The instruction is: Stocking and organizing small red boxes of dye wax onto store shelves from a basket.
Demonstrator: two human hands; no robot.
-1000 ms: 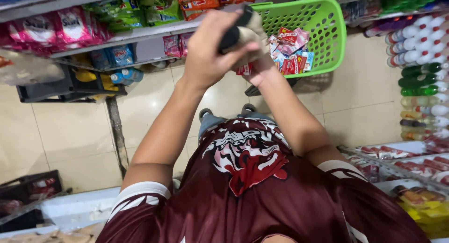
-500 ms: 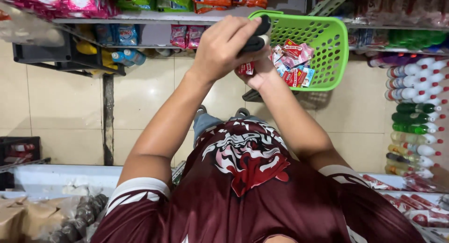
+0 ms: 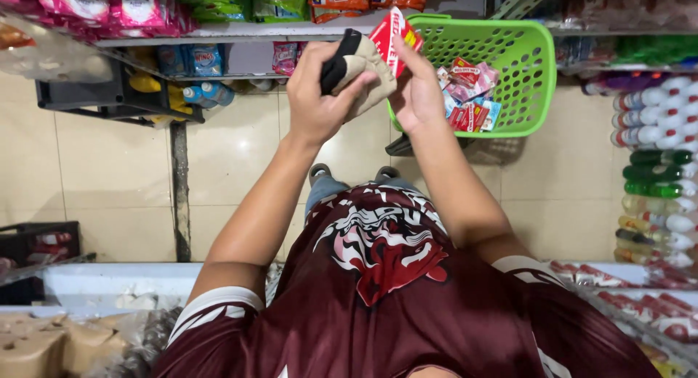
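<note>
Over a tiled shop floor, at far left, a dark crate with bottles sits under a shelf of bright packets; the left hand is clenched around a beige cloth with a black edge, raised in front of the chest; touching it, the right hand pinches a small red packet between fingers and thumb; just beyond, a green basket holds more small sachets; bottles line the right edge.
</note>
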